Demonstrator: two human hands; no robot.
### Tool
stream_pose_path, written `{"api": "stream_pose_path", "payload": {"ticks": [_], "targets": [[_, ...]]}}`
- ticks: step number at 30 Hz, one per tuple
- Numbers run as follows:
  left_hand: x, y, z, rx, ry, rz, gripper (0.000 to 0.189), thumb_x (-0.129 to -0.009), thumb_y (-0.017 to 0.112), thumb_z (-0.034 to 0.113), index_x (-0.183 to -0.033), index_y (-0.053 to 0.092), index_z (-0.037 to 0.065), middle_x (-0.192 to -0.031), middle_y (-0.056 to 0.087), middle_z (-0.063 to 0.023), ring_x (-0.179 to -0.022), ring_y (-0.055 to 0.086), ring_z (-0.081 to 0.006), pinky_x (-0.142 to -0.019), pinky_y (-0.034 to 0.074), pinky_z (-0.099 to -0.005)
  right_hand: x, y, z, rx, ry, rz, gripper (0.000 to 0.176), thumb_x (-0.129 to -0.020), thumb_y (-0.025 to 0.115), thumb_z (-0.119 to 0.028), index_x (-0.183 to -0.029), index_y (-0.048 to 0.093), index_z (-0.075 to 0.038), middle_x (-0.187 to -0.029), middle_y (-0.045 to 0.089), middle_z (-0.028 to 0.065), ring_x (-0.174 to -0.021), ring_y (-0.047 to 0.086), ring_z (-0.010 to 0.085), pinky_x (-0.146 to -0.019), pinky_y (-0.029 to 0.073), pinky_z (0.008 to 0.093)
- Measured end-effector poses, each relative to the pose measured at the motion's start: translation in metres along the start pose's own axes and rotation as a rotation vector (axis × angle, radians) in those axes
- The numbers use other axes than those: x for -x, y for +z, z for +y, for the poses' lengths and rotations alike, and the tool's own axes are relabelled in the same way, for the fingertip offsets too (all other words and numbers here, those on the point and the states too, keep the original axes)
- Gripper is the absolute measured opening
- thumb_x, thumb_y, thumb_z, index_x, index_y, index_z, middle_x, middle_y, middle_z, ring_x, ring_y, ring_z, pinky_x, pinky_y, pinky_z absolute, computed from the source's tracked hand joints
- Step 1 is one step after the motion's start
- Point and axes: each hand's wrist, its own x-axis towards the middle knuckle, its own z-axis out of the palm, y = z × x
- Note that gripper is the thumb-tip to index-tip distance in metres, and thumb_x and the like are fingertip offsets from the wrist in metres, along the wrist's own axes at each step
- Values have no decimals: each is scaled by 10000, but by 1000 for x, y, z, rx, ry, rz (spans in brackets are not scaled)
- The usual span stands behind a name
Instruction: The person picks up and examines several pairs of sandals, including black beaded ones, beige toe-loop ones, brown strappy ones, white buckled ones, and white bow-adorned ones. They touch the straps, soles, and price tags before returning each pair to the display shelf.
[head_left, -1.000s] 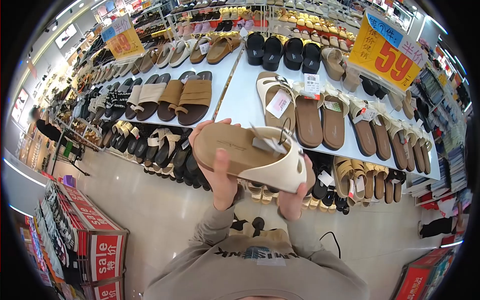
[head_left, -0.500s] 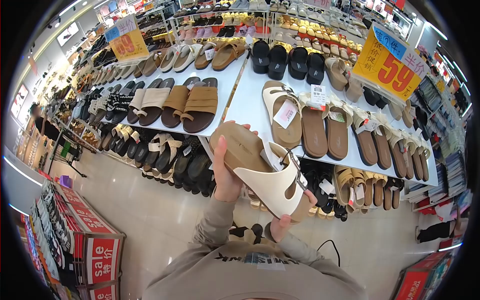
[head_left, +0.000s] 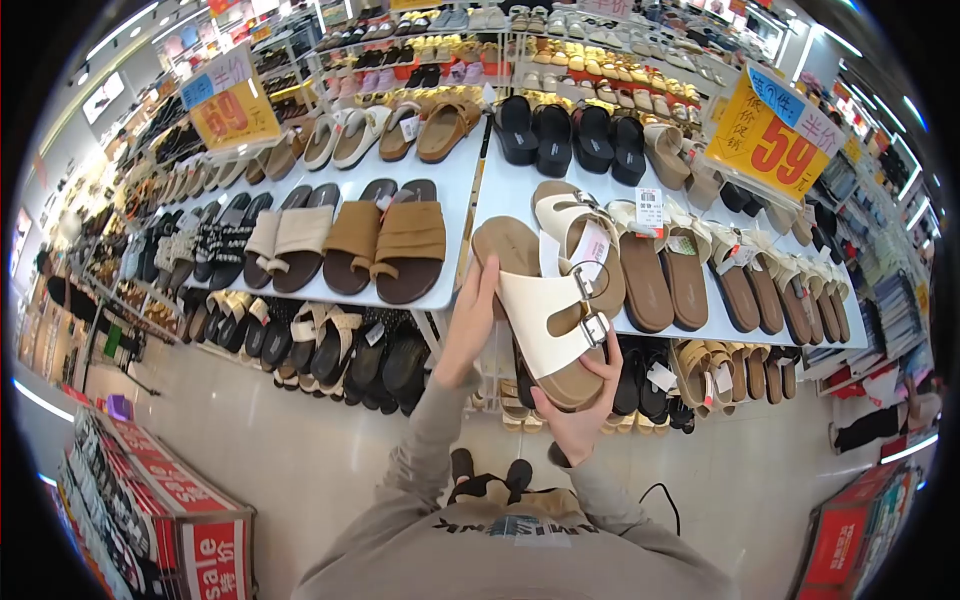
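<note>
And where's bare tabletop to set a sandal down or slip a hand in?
Bare: left table, right of the brown slides; right table, between the black slides and the held sandal. Crowded: right table's front row, sandals packed side by side.

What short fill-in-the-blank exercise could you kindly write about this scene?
The held sandal has two metal ____ on its strap.
The price sign on the right shows the large red number ____.
The hand at the sandal's toe end is the ____ one.
Missing words: buckles; 59; right.
</note>
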Motion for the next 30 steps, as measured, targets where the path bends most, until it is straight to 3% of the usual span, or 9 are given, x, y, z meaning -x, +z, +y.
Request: {"api": "stream_pose_path", "payload": {"ticks": [2, 4, 8, 12, 18, 20, 22, 24, 30], "targets": [[15, -12, -9, 29, -10, -25, 646, -1090, 466, 346, -1562, 272, -51, -1617, 313, -189, -1463, 363, -259, -1171, 315, -353, 0, 11, 1, 75, -10, 23, 668, -668, 940, -186, -1158, 506, -51, -1588, 278, 257, -1455, 357, 400, -1162, 341, 482], [37, -22, -15, -522, 436, 180, 620, -1065, 520, 262, -1552, 304, -54, -1630, 273, -254, -1512, 292, -360, -1186, 298, -403, -3, 26, -2, 239, -77, -20, 656, -653, 946, -177, -1138, 519, -64, -1575, 306, 267, -1441, 374, 425, -1151, 355, 493], [57, -49, -2, -405, 389, -142, 618, -1027, 579, 196, -1531, 341, -70, -1610, 281, -295, -1506, 282, -423, -1180, 309, -447, -5, 63, -1, 413, -44, 48, 685, -655, 948, -169, -1178, 519, -61, -1558, 328, 287, -1429, 385, 445, -1134, 372, 520], [51, -67, -5, -461, 353, -251, 650, -987, 641, 167, -1530, 362, -55, -1617, 262, -294, -1509, 280, -415, -1184, 302, -462, -23, 97, -1, 765, -48, 27, 855, -754, 886, -285, -1408, 406, -14, -1564, 321, 276, -1449, 332, 441, -1193, 231, 595], [27, -74, -3, -524, 422, -341, 766, -960, 683, 200, -1566, 277, -34, -1619, 238, -304, -1495, 281, -446, -1177, 315, -468, -31, 90, -13, 705, 0, -17, 648, -824, 820, -236, -1326, 499, 19, -1509, 406, 259, -1383, 429, 419, -1141, 351, 507], [23, -73, -4, -589, 436, -343, 817, -954, 694, 194, -1586, 223, -23, -1644, 203, -271, -1508, 275, -409, -1186, 317, -434, -32, 69, -10, 632, -62, 185, 548, -847, 790, -165, -1288, 517, 13, -1437, 488, 235, -1299, 501, 402, -1095, 392, 479], [16, -70, -7, -600, 444, -341, 851, -950, 702, 210, -1592, 193, -17, -1648, 178, -274, -1509, 267, -413, -1189, 316, -442, -46, 53, -9, 811, -38, 314, 483, -864, 768, -116, -1263, 524, 7, -1360, 541, 210, -1241, 536, 381, -1061, 419, 455], [10, -66, -12, -613, 452, -336, 884, -946, 710, 226, -1599, 162, -10, -1652, 153, -276, -1510, 258, -418, -1192, 315, -450, -63, 42, 1, 819, 47, 328, 565, -859, 787, -136, -1321, 494, 5, -1344, 542, 207, -1247, 536, 370, -1055, 434, 419], [0, -58, -10, -625, 459, -275, 995, -893, 779, 277, -1602, 139, -1, -1646, 127, -294, -1503, 263, -429, -1181, 345, -464, -82, 46, 15, 874, 11, 227, 799, -803, 842, -217, -1448, 421, -6, -1344, 539, 200, -1210, 558, 375, -1003, 474, 442]]}}
